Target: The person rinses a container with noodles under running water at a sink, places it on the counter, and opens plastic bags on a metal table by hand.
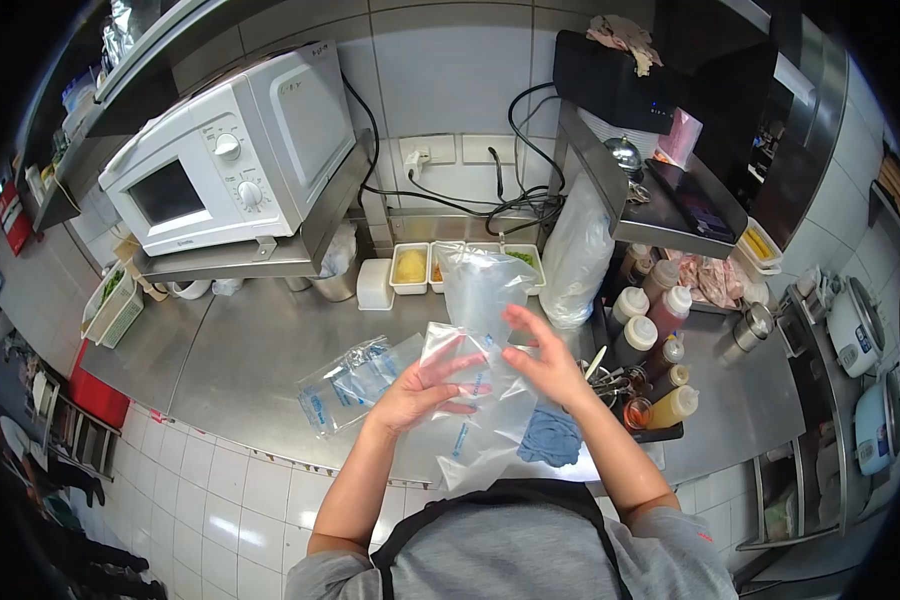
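Observation:
A clear plastic bag [485,420] with blue print spreads in front of my body, above the steel counter's front edge. My left hand [425,390] holds it at its left side, and its spread fingers show through the thin film. Across from it, my right hand [548,365] has thumb and fingers apart by the bag's upper right edge; no firm grip shows there. Another clear bag [485,285] stands behind the hands, before the food tubs. Flat printed plastic bags [345,385] lie on the counter to the left. A blue cloth [550,436] is beside my right forearm.
White tubs of food [410,268] line the wall. A tall roll of plastic bags [576,255] stands behind my right hand. Several sauce bottles [635,340] crowd a black tray at right. A microwave [230,150] sits on the left shelf; a metal shelf [670,215] overhangs at right.

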Demonstrator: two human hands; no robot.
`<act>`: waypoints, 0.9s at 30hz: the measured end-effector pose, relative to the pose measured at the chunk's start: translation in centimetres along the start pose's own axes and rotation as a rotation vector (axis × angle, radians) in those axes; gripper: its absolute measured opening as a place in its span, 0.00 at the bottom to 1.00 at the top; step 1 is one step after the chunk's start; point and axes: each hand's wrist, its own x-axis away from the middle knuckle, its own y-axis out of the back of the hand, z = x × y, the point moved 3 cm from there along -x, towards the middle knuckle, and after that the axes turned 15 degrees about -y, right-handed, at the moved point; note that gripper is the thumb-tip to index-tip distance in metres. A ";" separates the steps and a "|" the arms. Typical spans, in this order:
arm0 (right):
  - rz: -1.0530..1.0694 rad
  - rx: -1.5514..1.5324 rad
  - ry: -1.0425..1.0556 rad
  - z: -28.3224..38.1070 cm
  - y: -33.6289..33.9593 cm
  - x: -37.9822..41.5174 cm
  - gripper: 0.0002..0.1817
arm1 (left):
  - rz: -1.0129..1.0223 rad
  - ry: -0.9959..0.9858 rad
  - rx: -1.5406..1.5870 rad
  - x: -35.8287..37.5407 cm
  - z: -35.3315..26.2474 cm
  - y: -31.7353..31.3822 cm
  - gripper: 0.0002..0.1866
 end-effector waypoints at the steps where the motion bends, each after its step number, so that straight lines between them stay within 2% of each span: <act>1: 0.101 -0.179 -0.131 -2.2 -0.3 -0.9 0.19 | 0.020 -0.004 -0.010 -0.1 -0.1 -0.2 0.37; 2: 0.204 -0.357 -0.258 -4.0 -0.6 -1.6 0.17 | 0.014 -0.007 -0.013 -0.1 -0.1 -0.1 0.37; 5: 0.232 -0.428 -0.381 -5.2 -0.4 -2.0 0.10 | -0.002 -0.060 -0.077 -0.2 0.0 0.8 0.32; 7: 0.155 -0.338 -0.325 -3.7 -0.8 -1.8 0.07 | -0.007 -0.138 -0.191 -0.6 -0.3 1.7 0.26; 13: 0.033 -0.038 -0.071 -1.8 -1.3 -1.8 0.07 | -0.356 -0.137 -0.372 -2.3 0.4 3.0 0.09; 14: 0.008 -0.006 -0.046 -1.7 -1.2 -1.8 0.07 | -0.349 -0.161 -0.365 -2.4 0.7 3.3 0.08; 17: 0.047 -0.062 -0.216 -3.0 -1.0 -2.0 0.10 | -0.326 -0.249 -0.309 -2.3 2.2 3.9 0.07; 19: 0.007 -0.008 -0.165 -3.3 -0.9 -2.1 0.12 | -0.314 -0.334 -0.226 -2.5 2.9 3.5 0.08; 22: -0.057 0.018 -0.049 -3.9 -1.4 -2.4 0.15 | -0.359 -0.326 -0.088 -2.4 3.6 1.9 0.14; 23: -0.078 0.018 -0.003 -3.9 -1.8 -2.5 0.15 | -0.314 -0.275 -0.059 -2.1 4.3 2.1 0.16; 25: 0.007 -0.546 -0.264 -4.3 -2.6 -2.7 0.14 | -0.226 -0.173 -0.002 -1.9 5.0 1.8 0.20; 26: 0.053 -0.828 -0.394 -4.6 -3.0 -2.8 0.13 | -0.265 -0.111 -0.082 -1.6 5.6 1.4 0.21; 27: 0.183 -0.941 -0.418 -5.1 -3.0 -2.9 0.13 | -0.254 -0.109 -0.091 -1.7 5.7 1.5 0.20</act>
